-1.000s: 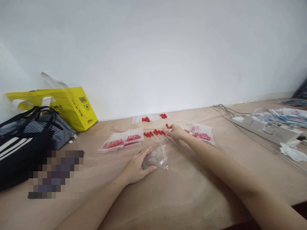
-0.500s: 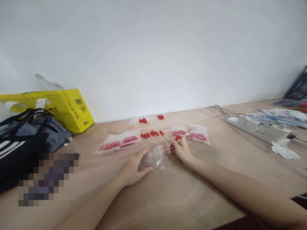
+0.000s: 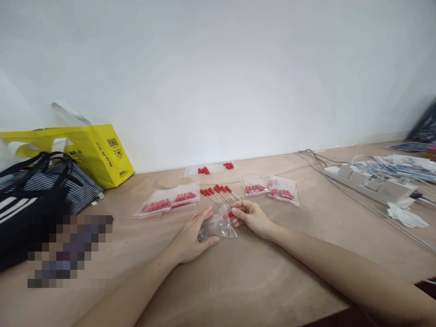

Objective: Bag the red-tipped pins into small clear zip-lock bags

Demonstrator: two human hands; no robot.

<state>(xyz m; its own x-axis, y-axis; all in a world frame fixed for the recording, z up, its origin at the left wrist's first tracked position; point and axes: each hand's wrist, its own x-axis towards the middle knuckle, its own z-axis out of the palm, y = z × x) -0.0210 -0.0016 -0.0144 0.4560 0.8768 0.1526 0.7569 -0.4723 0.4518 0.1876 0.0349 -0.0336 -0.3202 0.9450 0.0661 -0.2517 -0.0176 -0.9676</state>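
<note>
1. While the small clear bag (image 3: 218,225) is pinned flat on the worktop (image 3: 259,277) just below centre frame, its mouth is lifted by the left hand (image 3: 190,236), whose fingers are spread open over the plastic.
2. A red-tipped stick (image 3: 230,215) is pinched at the bag's mouth by the right hand (image 3: 250,217), fingers closed round it; the red tip is seen just at the opening.
3. Step in hand, as judged: one stick is being loaded into the bag.
4. Loose red-tipped sticks (image 3: 218,191) are laid in a row just above the hands; filled bags (image 3: 170,202) are noted to the left of the row, and further filled bags (image 3: 270,187) to its right.
5. Next move, as judged: the stick needs to be slid fully inside while the mouth is held open.
6. A yellow bag (image 3: 91,152) and a striped bag (image 3: 41,190) are noted at left, a power strip (image 3: 368,184) at right.
</note>
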